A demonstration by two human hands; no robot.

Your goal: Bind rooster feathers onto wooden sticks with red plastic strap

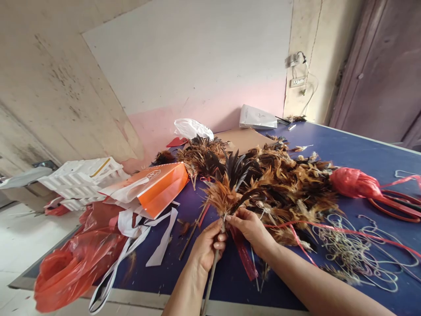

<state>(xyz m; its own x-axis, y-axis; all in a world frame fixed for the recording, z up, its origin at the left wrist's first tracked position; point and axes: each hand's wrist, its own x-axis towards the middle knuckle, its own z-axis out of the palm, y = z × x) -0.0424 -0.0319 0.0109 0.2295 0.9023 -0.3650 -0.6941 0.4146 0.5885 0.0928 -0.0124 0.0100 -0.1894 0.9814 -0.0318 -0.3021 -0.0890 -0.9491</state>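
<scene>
My left hand (208, 245) is wrapped round the thin stick (211, 281) of a feather duster. Brown and black feathers (223, 193) fan out from the top of that stick, bound with pale string near my fingers. My right hand (247, 228) is closed at the base of the feathers, with thumb and fingers pinching a long dark feather (248, 196) that curves up to the right. Its fingertips are partly hidden. A red plastic strip (244, 254) hangs just below my right hand.
A heap of loose feathers (292, 184) covers the middle of the blue table (348, 145). Tangled string (348, 243) and a red plastic ribbon ball (354, 182) lie at right. An orange paper bag (164, 188) and a red plastic bag (79, 259) sit at left.
</scene>
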